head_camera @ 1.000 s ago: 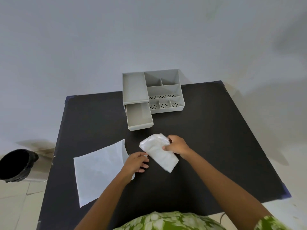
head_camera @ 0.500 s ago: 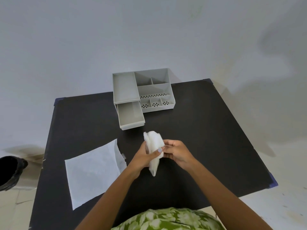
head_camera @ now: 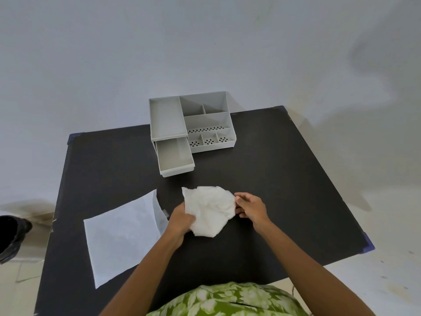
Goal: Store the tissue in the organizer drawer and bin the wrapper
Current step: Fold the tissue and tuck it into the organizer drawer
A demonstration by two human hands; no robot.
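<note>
Black bench (head_camera: 284, 190) filling mid-frame, grey organizer (head_camera: 205, 124) at its upper centre with drawer (head_camera: 175, 157) pulled open, flat white wrapper (head_camera: 123, 236) lower left

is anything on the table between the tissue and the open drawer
Nothing visible. The crumpled white tissue, held by the left hand and right hand, sits just short of the pulled-out grey plastic organizer drawer, with bare black tabletop between. The flat white wrapper lies off to the left.
</note>
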